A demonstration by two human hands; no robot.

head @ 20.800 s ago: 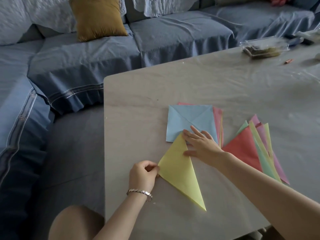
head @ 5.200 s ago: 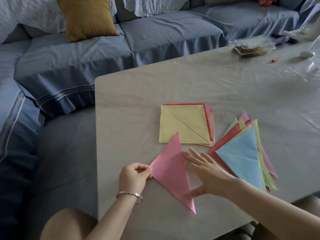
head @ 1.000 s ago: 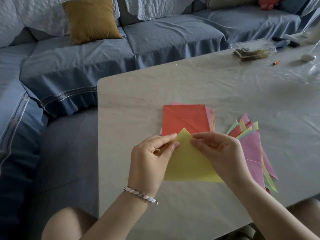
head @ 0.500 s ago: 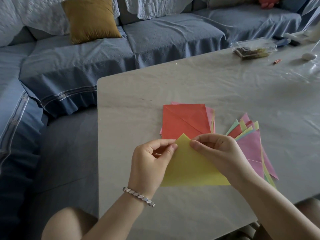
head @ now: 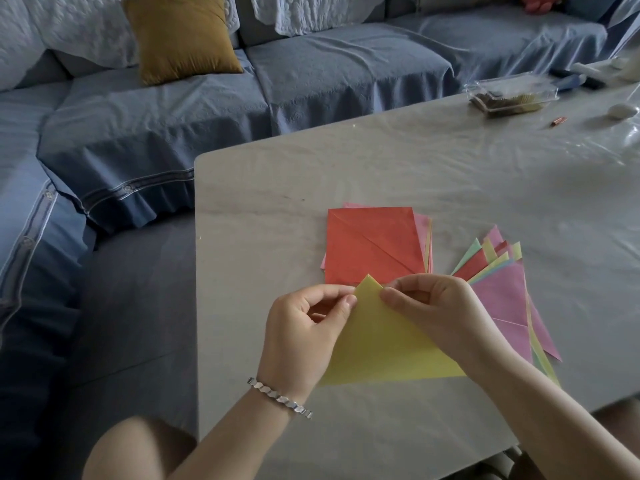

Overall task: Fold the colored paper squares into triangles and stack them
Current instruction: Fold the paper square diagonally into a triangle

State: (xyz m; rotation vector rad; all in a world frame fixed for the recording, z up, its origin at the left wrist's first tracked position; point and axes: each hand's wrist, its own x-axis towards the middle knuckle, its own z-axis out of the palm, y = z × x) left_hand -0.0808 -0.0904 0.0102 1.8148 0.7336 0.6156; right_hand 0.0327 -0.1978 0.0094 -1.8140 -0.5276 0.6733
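Over the pale table (head: pixel 277 202), near the red-topped stack (head: pixel 370 244), left hand (head: pixel 304 327) and right hand (head: pixel 433 310) pinch the yellow paper (head: pixel 384 348) at its apex; corners should meet exactly before creasing.

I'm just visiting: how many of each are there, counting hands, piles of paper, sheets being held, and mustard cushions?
Hands: 2, the left hand and right hand, both pinching the yellow paper.
Paper piles: 2, the square stack topped red and the triangle pile topped pink.
Held sheets: 1, that yellow paper.
Mustard cushions: 1, the cushion.
Total: 6.
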